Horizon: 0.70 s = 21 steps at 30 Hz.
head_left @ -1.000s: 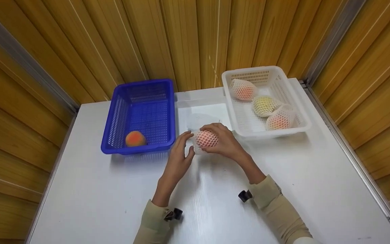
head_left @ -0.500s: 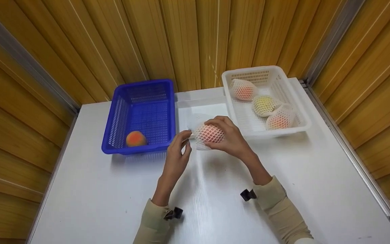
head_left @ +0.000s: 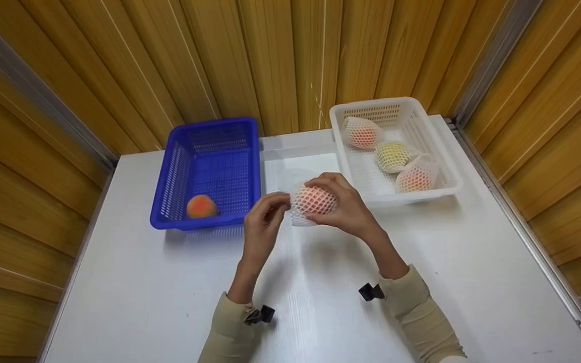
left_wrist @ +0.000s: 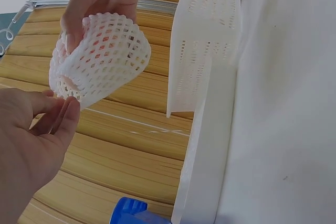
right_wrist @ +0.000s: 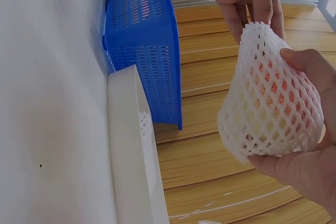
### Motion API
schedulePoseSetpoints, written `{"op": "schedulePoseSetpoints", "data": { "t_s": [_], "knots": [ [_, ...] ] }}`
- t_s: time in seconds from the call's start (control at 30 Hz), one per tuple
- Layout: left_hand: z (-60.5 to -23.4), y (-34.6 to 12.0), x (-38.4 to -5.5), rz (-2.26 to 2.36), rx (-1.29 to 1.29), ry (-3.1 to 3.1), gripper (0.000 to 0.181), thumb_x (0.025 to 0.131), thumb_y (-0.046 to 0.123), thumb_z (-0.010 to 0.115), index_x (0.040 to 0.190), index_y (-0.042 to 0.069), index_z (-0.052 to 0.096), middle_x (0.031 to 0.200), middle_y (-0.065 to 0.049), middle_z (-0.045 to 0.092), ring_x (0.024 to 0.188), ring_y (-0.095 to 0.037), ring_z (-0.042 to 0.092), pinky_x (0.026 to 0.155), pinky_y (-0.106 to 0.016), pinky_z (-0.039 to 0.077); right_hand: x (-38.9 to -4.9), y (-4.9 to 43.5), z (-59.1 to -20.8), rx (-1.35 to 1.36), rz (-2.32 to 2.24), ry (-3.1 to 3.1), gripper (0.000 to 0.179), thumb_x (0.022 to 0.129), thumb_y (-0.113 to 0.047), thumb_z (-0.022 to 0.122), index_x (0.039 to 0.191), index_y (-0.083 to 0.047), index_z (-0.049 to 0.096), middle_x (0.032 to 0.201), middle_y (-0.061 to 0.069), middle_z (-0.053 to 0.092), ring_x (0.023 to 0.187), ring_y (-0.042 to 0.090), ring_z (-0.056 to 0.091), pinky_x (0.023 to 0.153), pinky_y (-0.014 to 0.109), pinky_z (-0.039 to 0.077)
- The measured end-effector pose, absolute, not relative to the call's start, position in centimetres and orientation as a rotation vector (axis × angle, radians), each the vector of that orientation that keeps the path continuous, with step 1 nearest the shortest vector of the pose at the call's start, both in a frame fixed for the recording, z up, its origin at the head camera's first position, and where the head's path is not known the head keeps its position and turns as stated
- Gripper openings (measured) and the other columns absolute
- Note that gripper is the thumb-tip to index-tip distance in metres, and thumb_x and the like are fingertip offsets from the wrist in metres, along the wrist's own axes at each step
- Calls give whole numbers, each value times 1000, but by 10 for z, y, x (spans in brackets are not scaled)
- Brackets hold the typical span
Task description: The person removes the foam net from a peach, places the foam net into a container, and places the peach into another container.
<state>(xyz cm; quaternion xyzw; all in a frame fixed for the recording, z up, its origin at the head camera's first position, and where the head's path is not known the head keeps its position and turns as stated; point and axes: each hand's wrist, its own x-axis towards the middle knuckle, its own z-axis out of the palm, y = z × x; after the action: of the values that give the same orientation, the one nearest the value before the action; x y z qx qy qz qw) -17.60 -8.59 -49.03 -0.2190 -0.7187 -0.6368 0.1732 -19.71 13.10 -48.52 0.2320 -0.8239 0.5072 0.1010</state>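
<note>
A reddish peach (head_left: 316, 200) in a white foam net (right_wrist: 265, 103) is held above the middle of the table. My right hand (head_left: 349, 210) grips the netted fruit from the right, thumb on the near side and fingers over the far side. At the net's left end, the fingertips of my left hand (head_left: 262, 227) pinch its edge, as the left wrist view shows too. The fruit shows only through the mesh. A bare orange-red peach (head_left: 202, 206) lies in the near left corner of the blue basket (head_left: 256, 171).
The white basket (head_left: 338, 146) at the back right holds a yellow netted fruit (head_left: 393, 157) and two reddish netted fruits (head_left: 362, 133). A shallow white tray (head_left: 298, 162) lies between the baskets. Wood-panelled walls (head_left: 275, 60) border the white table (head_left: 134, 282).
My right hand has moved slightly right with the netted peach. My left fingers, spread apart beside the net a second ago, have come together on its left edge.
</note>
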Motion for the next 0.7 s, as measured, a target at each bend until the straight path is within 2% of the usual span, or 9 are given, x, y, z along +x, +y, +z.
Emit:
{"op": "schedulePoseSetpoints", "data": {
  "t_s": [0.1,0.23,0.5,0.7],
  "knots": [
    [-486,-85,-173,-1857,-604,-2043,16,92,-13,65,108,-10,67,106,-22,68,94,-27,71,82,-34,61,-195,130,-483,691,1511,-2424,61,76,-25,92,130,-26,65,131,2,52,119,19,55,102,41,51],
    [-498,-85,-176,-1904,-590,-2078,18,89,-13,68,107,-9,67,104,-20,69,96,-23,70,85,-35,61,-194,130,-483,693,1534,-2407,61,76,-25,92,131,-27,65,131,1,52,119,19,55,101,40,51],
    [-507,-88,-181,-2015,-713,-2029,47,86,-8,74,131,-4,60,129,-19,61,117,-35,63,100,-39,55,-194,129,-483,762,1552,-2385,66,75,-19,92,134,-27,64,133,2,52,121,20,53,103,43,48],
    [-504,-88,-180,-1992,-715,-2114,58,88,-3,76,142,1,54,140,-17,54,123,-39,59,100,-36,54,-191,127,-481,834,1541,-2386,66,77,-20,91,136,-28,62,135,0,52,123,19,54,103,42,49]
  ]
}}
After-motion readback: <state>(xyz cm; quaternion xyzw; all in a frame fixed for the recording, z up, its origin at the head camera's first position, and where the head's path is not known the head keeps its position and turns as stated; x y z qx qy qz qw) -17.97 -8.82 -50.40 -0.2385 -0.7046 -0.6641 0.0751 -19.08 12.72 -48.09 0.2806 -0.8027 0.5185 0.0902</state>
